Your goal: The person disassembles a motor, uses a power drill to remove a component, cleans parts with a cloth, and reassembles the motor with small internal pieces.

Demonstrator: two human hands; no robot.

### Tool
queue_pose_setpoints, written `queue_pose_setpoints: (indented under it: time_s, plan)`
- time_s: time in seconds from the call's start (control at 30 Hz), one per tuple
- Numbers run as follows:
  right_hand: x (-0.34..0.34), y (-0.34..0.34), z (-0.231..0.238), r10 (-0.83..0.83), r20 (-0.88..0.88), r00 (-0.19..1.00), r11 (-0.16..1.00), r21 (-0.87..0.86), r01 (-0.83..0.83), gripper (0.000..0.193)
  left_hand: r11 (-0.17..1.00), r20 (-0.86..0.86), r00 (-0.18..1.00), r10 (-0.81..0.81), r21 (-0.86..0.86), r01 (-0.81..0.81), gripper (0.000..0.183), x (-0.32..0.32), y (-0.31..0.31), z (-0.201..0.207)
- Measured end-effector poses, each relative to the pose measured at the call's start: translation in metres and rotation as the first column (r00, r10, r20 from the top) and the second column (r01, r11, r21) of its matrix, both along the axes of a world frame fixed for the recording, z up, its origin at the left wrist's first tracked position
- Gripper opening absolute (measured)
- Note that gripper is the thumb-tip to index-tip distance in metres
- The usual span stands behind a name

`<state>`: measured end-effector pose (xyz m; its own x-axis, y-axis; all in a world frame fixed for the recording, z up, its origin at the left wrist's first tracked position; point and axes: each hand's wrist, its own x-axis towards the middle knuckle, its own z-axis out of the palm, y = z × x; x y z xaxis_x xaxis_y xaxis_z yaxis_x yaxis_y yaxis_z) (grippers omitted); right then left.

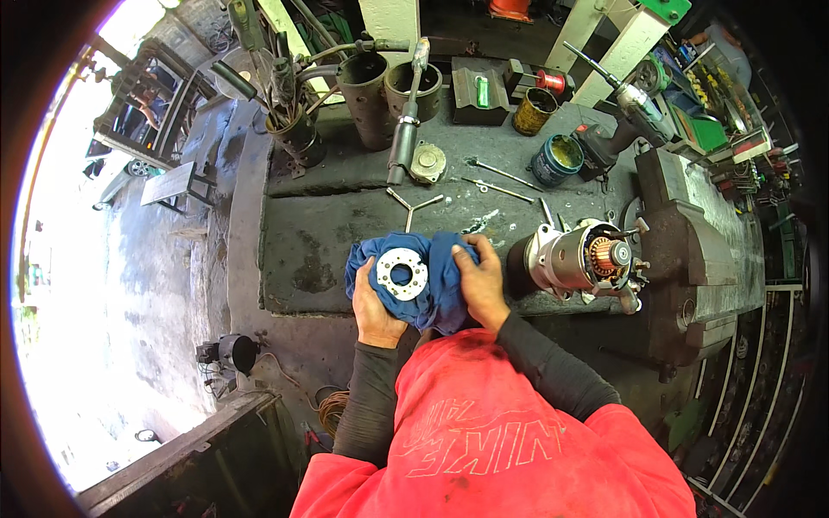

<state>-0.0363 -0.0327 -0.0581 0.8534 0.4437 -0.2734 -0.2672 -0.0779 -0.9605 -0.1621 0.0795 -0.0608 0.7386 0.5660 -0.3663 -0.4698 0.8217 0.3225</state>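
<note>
A round, pale metal plate (416,281) with a large center hole and several small holes rests against a bunched blue cloth (445,298), in front of my chest. My left hand (375,312) is closed around the plate's left side and the cloth behind it. On the other side, my right hand (484,287) grips the blue cloth, thumb on top. To the right lies a partly opened electric motor (566,259), its copper commutator facing right. Beyond my hands on the bench are a Y-shaped wrench (411,205) and a round metal end cover (428,162).
A large bench vise (682,233) stands right of the motor. Farther back are metal cylinders (363,95), a dark blue tub of grease (557,160), a rusty can (534,110), a cordless tool (604,147) and loose wrenches (503,190). The bench edge (250,216) runs along the left.
</note>
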Motion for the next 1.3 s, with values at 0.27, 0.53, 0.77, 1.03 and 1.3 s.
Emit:
queue_pose_setpoints:
  time_s: [0.27, 0.53, 0.77, 1.03, 1.3]
  plan:
    - [0.001, -0.015, 0.015, 0.412, 0.080, 0.908, 0.911, -0.014, -0.412, 0.040, 0.984, -0.341, 0.936, 0.088, 0.174, -0.029, 0.032, 0.004, -0.004, -0.012]
    - [-0.015, -0.019, 0.016, 0.433, 0.581, 0.689, 0.887, -0.141, -0.439, 0.034, 0.985, -0.363, 0.920, 0.146, 0.136, -0.103, 0.046, 0.014, -0.003, 0.017]
    - [-0.018, -0.035, 0.027, 0.629, 0.640, 0.441, 0.704, -0.229, -0.672, 0.039, 0.995, -0.255, 0.963, 0.089, 0.066, -0.075, 0.034, -0.015, -0.011, -0.001]
    - [-0.019, -0.017, 0.054, 0.629, 0.647, 0.430, 0.734, -0.313, -0.603, 0.042, 0.978, -0.245, 0.949, 0.196, 0.113, -0.173, 0.028, -0.007, -0.018, 0.005]
    - [-0.004, -0.024, 0.048, 0.635, 0.572, 0.519, 0.721, -0.198, -0.664, 0.036, 0.995, -0.112, 0.992, 0.064, -0.064, -0.072, 0.036, -0.010, -0.012, -0.004]
